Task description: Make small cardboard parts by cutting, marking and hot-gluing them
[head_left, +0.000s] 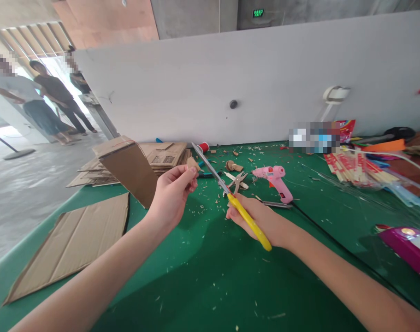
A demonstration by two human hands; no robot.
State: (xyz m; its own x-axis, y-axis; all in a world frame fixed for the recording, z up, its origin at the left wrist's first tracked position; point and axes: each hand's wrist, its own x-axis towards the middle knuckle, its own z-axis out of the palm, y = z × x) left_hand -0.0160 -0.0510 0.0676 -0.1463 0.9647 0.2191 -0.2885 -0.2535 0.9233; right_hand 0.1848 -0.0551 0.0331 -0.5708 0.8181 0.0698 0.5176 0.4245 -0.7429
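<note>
Between the thumb and fingers of my left hand is a small piece of cardboard, held up above the table. My right hand grips scissors with yellow handles. Their blades point up and to the left, a little to the right of the cardboard piece and apart from it. Part of the handle is hidden by my fingers. Behind the scissors, pliers lie on the table among wooden scraps. A pink hot glue gun lies to the right of them.
A green-covered table carries scattered scraps. At left are a flat cardboard sheet, a bent cardboard piece and a cardboard stack. A red spool lies behind. The glue gun's black cord crosses the right side. People stand far left.
</note>
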